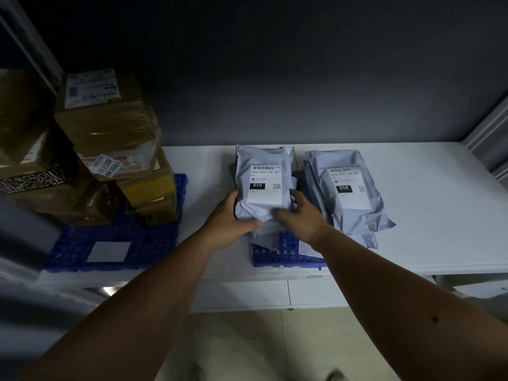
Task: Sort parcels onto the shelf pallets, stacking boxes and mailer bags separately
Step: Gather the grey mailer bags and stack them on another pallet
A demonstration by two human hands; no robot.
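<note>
A grey mailer bag [264, 163] with a white label marked 010 lies on top of a pile of mailer bags in the middle of the white shelf [428, 215]. My left hand [229, 222] grips its near left corner and my right hand [301, 215] grips its near right edge. A second pile of grey mailer bags [347, 193] lies just to the right, apart from my hands. Both piles rest on a blue pallet [286, 253], mostly hidden under them. At the left, several taped cardboard boxes [107, 125] stand stacked on another blue pallet [79, 243].
A white paper label [109, 251] lies on the bare front part of the left pallet. The shelf's dark back wall [275, 78] rises behind the piles. Grey shelf uprights [492, 138] stand at the right edge. Pale floor tiles [247, 347] show below the shelf front.
</note>
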